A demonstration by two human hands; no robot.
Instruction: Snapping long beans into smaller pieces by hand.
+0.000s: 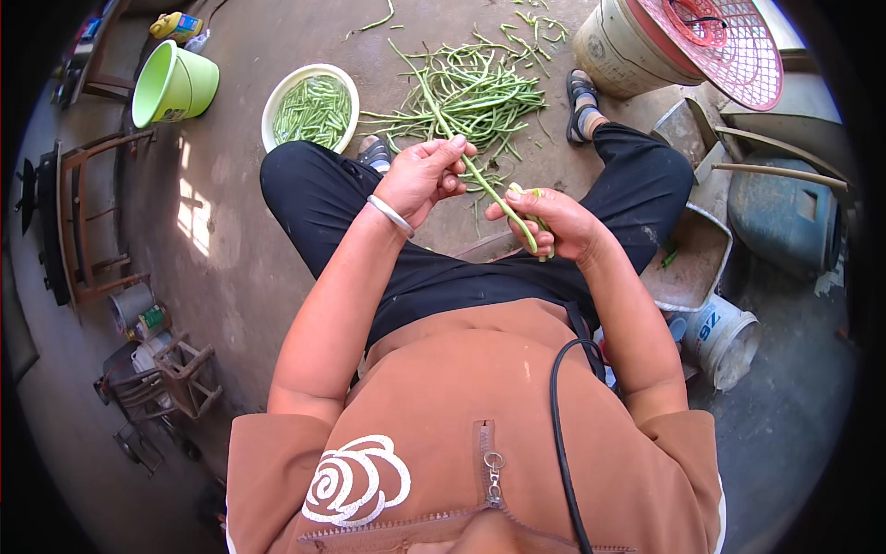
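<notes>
My left hand [426, 173], with a metal bangle at its wrist, pinches a long green bean [484, 181] between thumb and fingers. The bean slants down to the right, and its lower end lies at my right hand [547, 220]. Short green bean pieces [542, 223] are held in the curled fingers of my right hand. Beyond my hands a tangled heap of long beans [477, 97] is spread on the floor. Left of the heap stands a pale round basin [268, 118] holding many short-cut bean pieces [313, 111].
A light green bucket [197, 84] and wooden chairs [76, 221] are at the left. On the right are a large pail [616, 52] with a pink plastic basket [747, 62] on it, a dustpan-like scoop [692, 256], a blue plastic container [782, 215] and a white bucket [716, 336].
</notes>
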